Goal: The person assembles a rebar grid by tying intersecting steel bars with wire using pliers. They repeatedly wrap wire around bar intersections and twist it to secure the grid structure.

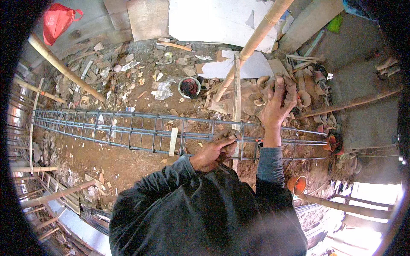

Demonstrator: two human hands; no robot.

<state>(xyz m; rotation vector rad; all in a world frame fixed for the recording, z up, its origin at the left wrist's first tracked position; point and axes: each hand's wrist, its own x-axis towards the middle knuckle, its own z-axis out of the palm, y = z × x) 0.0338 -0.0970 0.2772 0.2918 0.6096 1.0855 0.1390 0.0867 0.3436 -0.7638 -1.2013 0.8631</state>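
Observation:
A long cage of steel reinforcing bars (183,118) with square stirrups runs across the view in front of me. My left hand (215,150) is closed in a pinch at the cage's near side, thumb pressed to the curled fingers; whatever lies between them is too small to make out. Beyond the cage's far bars, my right hand (278,102) is raised over the right-hand part, its fingers loosely bent and apart, with nothing visible in it. A pale wooden strip (237,96) passes between the hands, crossing the cage. Left of my left hand, a short wooden piece (173,142) leans at the bars.
A bamboo pole (256,36) slants down just beyond the cage. Behind it stands a bucket (189,87) with dark and reddish contents, amid rubble. Orange buckets (297,185) are at right, more bamboo (70,70) at left. A white board (218,23) lies at the back.

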